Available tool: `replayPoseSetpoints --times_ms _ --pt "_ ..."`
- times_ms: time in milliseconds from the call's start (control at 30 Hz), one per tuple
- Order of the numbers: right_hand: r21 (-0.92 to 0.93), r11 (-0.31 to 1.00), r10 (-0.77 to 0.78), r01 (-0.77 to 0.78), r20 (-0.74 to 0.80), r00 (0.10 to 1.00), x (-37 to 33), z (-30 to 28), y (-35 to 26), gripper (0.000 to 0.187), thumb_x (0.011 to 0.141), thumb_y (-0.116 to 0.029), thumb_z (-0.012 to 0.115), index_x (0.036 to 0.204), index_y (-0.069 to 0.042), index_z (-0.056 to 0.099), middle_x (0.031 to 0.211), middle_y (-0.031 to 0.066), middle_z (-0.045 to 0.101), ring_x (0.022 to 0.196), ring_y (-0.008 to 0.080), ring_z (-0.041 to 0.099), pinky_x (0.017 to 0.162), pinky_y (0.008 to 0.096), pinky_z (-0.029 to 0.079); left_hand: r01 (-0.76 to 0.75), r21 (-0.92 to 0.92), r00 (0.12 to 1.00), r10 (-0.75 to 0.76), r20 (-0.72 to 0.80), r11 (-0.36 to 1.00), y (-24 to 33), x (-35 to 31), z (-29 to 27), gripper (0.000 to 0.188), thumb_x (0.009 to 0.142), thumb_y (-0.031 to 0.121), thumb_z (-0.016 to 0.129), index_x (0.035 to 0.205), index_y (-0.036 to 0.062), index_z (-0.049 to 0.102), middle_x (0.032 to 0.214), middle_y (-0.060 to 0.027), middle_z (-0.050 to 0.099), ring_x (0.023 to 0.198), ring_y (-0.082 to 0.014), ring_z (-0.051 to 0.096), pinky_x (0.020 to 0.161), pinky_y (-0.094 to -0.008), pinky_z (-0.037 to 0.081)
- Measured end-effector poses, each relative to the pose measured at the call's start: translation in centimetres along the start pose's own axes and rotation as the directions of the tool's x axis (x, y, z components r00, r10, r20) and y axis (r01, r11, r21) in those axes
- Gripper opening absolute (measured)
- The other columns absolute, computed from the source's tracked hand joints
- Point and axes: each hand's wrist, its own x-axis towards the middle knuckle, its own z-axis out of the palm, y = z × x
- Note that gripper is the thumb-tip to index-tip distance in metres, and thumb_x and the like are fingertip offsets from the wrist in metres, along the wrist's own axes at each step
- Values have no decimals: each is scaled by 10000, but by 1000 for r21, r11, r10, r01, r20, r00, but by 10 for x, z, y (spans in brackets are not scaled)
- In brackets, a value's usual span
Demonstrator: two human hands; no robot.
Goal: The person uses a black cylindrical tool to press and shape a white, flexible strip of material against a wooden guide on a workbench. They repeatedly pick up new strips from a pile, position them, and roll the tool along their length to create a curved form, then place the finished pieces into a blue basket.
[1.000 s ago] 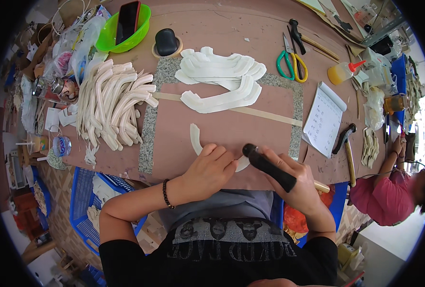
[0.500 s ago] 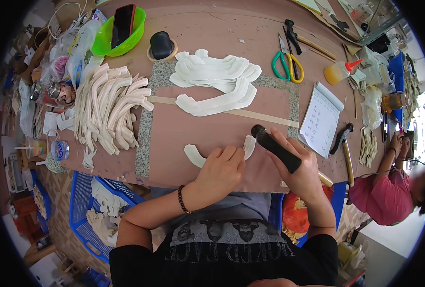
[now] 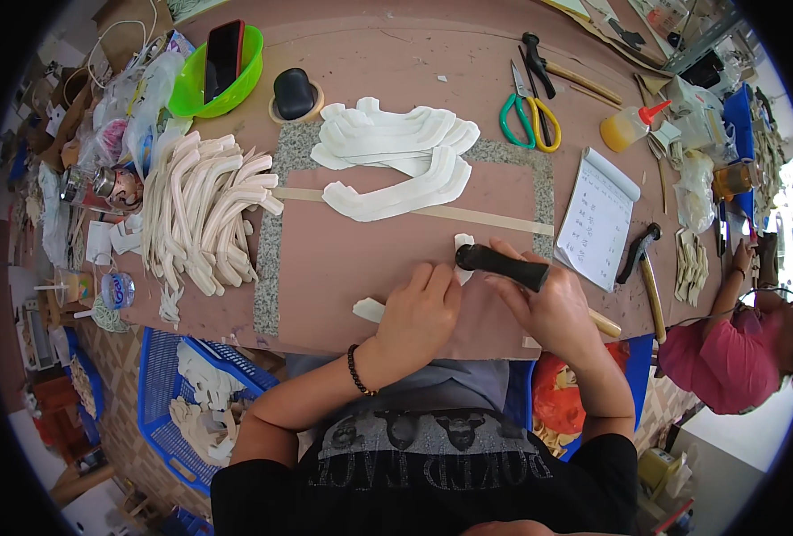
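My right hand (image 3: 553, 308) is closed round a hammer with a black head (image 3: 508, 266), its wooden handle (image 3: 605, 323) showing past the palm. The hammer's face rests on or just above the right end of a white curved strip (image 3: 369, 310). My left hand (image 3: 417, 314) presses that strip to the brown work surface with bent fingers, hiding its middle. Beyond my hands lies a single cream-white curved piece (image 3: 396, 198), with a stack of similar white pieces (image 3: 396, 134) behind it. A pile of folded pale strips (image 3: 202, 210) is at the left.
A spiral notepad (image 3: 596, 214), a second hammer (image 3: 646, 277), scissors (image 3: 526, 116) and a glue bottle (image 3: 627, 129) lie to the right. A green bowl (image 3: 246, 85) holds a phone. A blue basket (image 3: 155, 402) stands at the lower left. A co-worker (image 3: 722, 362) sits at the far right.
My right hand has brought the hammer down and left onto the strip's right end. The strip has shifted slightly under my left hand, which stays on it.
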Motion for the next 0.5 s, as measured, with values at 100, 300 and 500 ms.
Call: replayPoseSetpoints --times_ms 100,300,500 --pt "-10 1000 1 -2 -72 997 1 -1 -2 595 843 -74 717 1427 -113 608 893 119 671 689 352 684 610 450 550 -99 107 995 101 -6 989 -4 -2 -3 259 841 54 670 1068 -71 684 909 -84 564 860 -227 584 634 -323 511" --pt "16 999 -44 45 -28 999 -4 7 -6 639 809 -48 721 1432 -111 597 878 113 648 673 348 673 592 448 542 -132 133 991 130 23 982 -5 -17 -11 356 819 73 653 1135 -89 671 956 -90 577 894 -230 573 704 -336 488" --pt "13 995 -102 101 66 993 -9 5 -17 636 815 -41 715 1435 -110 591 870 106 640 675 335 672 594 442 533 -88 144 996 83 39 986 -2 -30 -18 373 819 78 650 1142 -108 670 1004 -105 592 938 -244 582 740 -352 469"
